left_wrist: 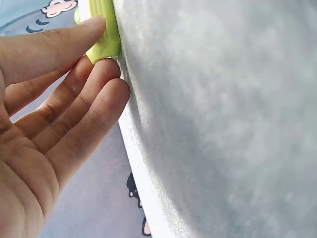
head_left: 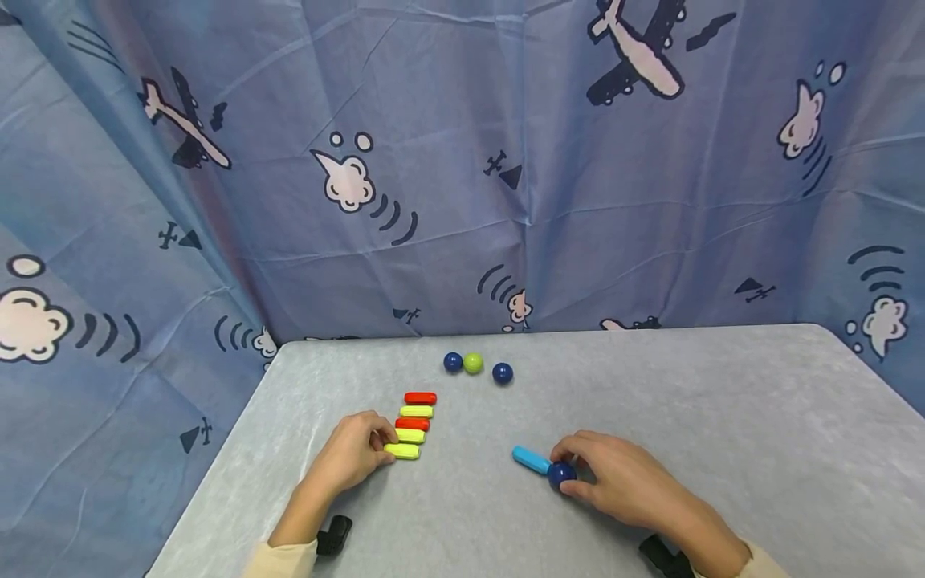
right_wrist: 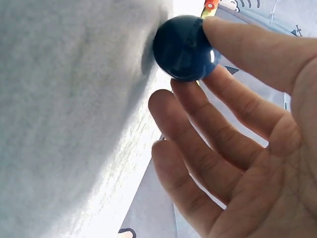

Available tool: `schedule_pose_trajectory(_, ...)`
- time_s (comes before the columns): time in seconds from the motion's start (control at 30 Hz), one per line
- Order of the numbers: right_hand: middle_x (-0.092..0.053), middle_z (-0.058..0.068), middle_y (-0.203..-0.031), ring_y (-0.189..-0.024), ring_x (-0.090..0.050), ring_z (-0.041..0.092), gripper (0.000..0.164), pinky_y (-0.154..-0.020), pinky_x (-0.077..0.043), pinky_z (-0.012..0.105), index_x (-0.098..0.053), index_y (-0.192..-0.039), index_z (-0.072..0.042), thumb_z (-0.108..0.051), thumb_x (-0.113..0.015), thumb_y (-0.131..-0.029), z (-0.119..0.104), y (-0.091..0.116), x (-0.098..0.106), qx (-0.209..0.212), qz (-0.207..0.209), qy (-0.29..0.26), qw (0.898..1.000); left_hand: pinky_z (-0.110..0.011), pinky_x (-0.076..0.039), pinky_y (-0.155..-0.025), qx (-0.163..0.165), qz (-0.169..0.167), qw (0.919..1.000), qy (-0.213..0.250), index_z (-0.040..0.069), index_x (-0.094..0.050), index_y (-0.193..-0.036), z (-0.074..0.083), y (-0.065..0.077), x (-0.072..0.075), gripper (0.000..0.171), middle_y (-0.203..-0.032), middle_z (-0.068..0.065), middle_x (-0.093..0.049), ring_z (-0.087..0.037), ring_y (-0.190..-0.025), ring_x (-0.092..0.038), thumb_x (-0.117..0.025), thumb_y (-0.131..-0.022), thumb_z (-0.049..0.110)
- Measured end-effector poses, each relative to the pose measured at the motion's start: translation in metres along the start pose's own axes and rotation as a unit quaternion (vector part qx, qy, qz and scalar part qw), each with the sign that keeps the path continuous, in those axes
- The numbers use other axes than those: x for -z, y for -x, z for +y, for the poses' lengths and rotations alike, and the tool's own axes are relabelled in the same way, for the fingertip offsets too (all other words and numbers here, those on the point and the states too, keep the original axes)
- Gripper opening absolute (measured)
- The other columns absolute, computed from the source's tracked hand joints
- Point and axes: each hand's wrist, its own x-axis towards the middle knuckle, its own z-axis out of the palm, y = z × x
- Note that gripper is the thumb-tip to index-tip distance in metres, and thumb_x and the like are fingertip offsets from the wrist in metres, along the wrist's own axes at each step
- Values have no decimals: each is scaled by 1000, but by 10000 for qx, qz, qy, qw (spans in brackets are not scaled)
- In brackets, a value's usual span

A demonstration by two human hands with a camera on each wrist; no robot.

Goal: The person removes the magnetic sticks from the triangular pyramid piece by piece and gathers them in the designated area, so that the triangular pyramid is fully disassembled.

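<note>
In the head view my left hand (head_left: 356, 451) pinches the nearest yellow-green stick (head_left: 406, 451) by its left end. The left wrist view shows the thumb on the stick's ribbed side (left_wrist: 105, 29) and fingertips against its end. Beyond it lie another yellow-green stick (head_left: 410, 436), a red stick (head_left: 413, 424), a third yellow-green stick (head_left: 417, 412) and a red stick (head_left: 421, 398), in a slanting column. My right hand (head_left: 614, 478) holds a glossy dark blue ball (right_wrist: 182, 48) between thumb and fingers, low at the tabletop. A light blue stick (head_left: 531, 460) lies just left of that ball.
Toward the back of the grey cloth-covered table (head_left: 650, 385) sit a dark blue ball (head_left: 453, 362), a green ball (head_left: 473, 363) beside it, and another dark blue ball (head_left: 503, 373) to the right. A blue curtain (head_left: 448, 160) with airplane prints hangs behind the table.
</note>
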Motion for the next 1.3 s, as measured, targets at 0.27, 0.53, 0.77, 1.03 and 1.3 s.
schedule_pose_trajectory(0.27, -65, -21, -99, -87, -63, 2, 28, -72, -51, 28, -69, -104, -31, -28, -82, -80, 1, 1, 0, 53, 1, -21, 10000, -21, -44, -61, 22, 36, 10000, 1, 12, -72, -80, -1, 0, -1, 24, -77, 1, -61, -9, -68, -54, -86, -68, -4)
schedule_pose_trajectory(0.53, -66, -20, -99, -86, -63, 2, 28, -73, -51, 28, -70, -105, -32, -29, -82, -80, 1, 0, 1, -45, -172, -117, 9998, -21, -44, -60, 28, 211, 9996, -210, 12, -73, -82, 2, 1, 2, 23, -76, 3, -62, -6, -67, -54, -87, -68, 0)
schedule_pose_trajectory(0.77, -68, -18, -100, -86, -64, 3, 28, -73, -52, 29, -71, -106, -30, -25, -81, -81, 1, -1, 0, -141, -289, -272, 9991, -22, -44, -62, -188, 493, 9974, -490, 14, -73, -85, 18, 4, 5, 21, -80, 6, -64, -6, -69, -56, -87, -71, 6)
schedule_pose_trajectory(1.03, -69, -16, -101, -88, -65, 5, 29, -75, -53, 32, -72, -109, -26, -22, -81, -82, 2, -3, 0, 20, -286, -365, 9989, -20, -48, -66, -1000, -224, 9947, -46, 12, -74, -94, 59, 5, -11, 17, -87, 4, -69, -5, -74, -60, -83, -79, 13)
schedule_pose_trajectory(1.3, -70, -15, -100, -87, -66, 5, 28, -75, -53, 34, -73, -108, -24, -20, -81, -82, 1, -2, -1, 234, -130, -271, 9993, -17, -47, -69, -1339, -1025, 9857, 14, 17, -75, -100, 98, -10, -45, 19, -88, 5, -68, -3, -78, -58, -82, -83, 19)
